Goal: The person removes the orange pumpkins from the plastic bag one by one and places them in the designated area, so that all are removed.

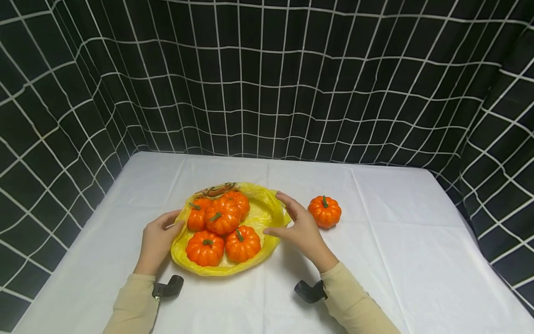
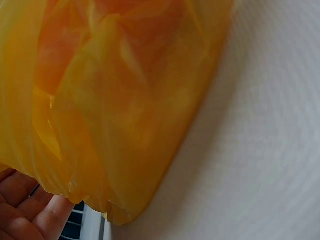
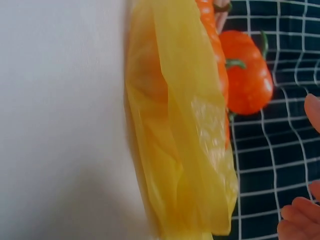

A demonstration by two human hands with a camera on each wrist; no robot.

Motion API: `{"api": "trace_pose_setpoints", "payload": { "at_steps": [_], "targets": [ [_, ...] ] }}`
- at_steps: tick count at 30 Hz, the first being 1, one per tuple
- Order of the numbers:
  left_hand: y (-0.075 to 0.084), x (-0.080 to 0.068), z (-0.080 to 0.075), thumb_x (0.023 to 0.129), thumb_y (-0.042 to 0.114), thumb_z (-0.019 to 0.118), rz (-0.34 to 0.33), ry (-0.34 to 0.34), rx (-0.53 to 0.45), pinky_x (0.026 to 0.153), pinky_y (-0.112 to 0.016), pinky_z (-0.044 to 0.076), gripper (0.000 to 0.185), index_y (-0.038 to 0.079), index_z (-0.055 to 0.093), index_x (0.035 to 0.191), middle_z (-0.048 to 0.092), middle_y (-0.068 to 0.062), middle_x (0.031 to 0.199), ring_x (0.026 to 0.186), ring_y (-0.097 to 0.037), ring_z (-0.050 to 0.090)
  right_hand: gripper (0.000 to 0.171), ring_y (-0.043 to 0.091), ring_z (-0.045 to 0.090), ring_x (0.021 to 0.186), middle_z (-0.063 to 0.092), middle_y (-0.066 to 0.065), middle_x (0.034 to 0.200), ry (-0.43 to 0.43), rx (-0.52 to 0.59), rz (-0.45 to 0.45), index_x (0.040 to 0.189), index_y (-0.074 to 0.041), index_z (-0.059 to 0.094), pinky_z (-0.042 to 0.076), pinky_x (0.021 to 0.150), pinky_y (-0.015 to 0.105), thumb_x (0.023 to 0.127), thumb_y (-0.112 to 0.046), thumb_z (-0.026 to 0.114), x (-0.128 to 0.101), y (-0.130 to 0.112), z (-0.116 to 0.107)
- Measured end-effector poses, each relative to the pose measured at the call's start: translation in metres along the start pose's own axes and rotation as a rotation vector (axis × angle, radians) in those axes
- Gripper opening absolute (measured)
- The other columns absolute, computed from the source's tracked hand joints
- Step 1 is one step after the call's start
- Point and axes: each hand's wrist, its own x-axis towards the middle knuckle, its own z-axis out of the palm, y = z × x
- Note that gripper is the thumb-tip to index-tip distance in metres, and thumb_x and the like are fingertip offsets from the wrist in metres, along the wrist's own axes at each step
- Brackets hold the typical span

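Observation:
A yellow plastic bag [image 1: 217,269] stands with its mouth wide and rim rolled down, holding several small orange pumpkins [image 1: 205,248] with green stems. At the bag's left side is my left hand [image 1: 157,239], thumb and fingertips right at the rim. The left wrist view shows its fingers partly covered by the yellow plastic [image 2: 135,125]. My right hand [image 1: 302,232] is at the right side with fingers spread, thumb over the mouth and fingertips by the rim. In the right wrist view, its fingers [image 3: 300,215] hold nothing.
One more orange pumpkin [image 1: 324,212] sits on the white tablecloth [image 1: 396,260], just right of my right hand. Black curtains with a white grid [image 1: 271,83] enclose the table's back and sides. A dark wrist device [image 1: 168,286] is strapped on each wrist.

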Motion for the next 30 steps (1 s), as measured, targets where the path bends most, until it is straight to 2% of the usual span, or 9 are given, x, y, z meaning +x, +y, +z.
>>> {"api": "trace_pose_setpoints", "payload": {
  "at_steps": [8,14,19,30],
  "targets": [
    [-0.001,0.001,0.000,0.089,0.028,0.060,-0.005,-0.005,0.001,0.091,-0.039,0.051,0.041,0.009,0.058,0.125,0.058,-0.013,0.128,0.114,-0.030,0.057,0.085,0.021,0.034,0.136,0.040,0.002,0.145,-0.071,-0.004,0.023,0.138,-0.015,0.042,0.029,0.113,0.036,0.065,-0.017,0.084,0.009,-0.006,0.018],
    [-0.001,0.000,-0.001,0.090,0.030,0.060,-0.005,-0.004,0.002,0.091,-0.039,0.052,0.042,0.009,0.057,0.126,0.057,-0.014,0.128,0.113,-0.031,0.058,0.085,0.018,0.036,0.135,0.042,0.004,0.143,-0.103,0.013,-0.008,0.138,-0.012,0.042,0.029,0.113,0.035,0.065,-0.013,0.084,0.016,-0.009,0.030],
    [-0.001,0.001,-0.001,0.090,0.030,0.060,-0.001,-0.007,-0.005,0.092,-0.039,0.051,0.042,0.009,0.057,0.125,0.057,-0.013,0.128,0.114,-0.031,0.057,0.087,0.016,0.036,0.134,0.043,0.000,0.143,-0.137,-0.040,-0.037,0.139,-0.015,0.042,0.030,0.112,0.037,0.064,-0.018,0.085,0.021,-0.009,0.040],
    [-0.002,0.001,0.000,0.089,0.031,0.061,0.006,-0.004,-0.010,0.091,-0.038,0.052,0.042,0.009,0.058,0.125,0.058,-0.013,0.127,0.111,-0.030,0.059,0.090,0.023,0.038,0.133,0.040,0.001,0.145,-0.176,-0.141,-0.096,0.140,-0.013,0.040,0.034,0.110,0.042,0.063,-0.023,0.086,0.030,-0.014,0.059]
  ]
}}
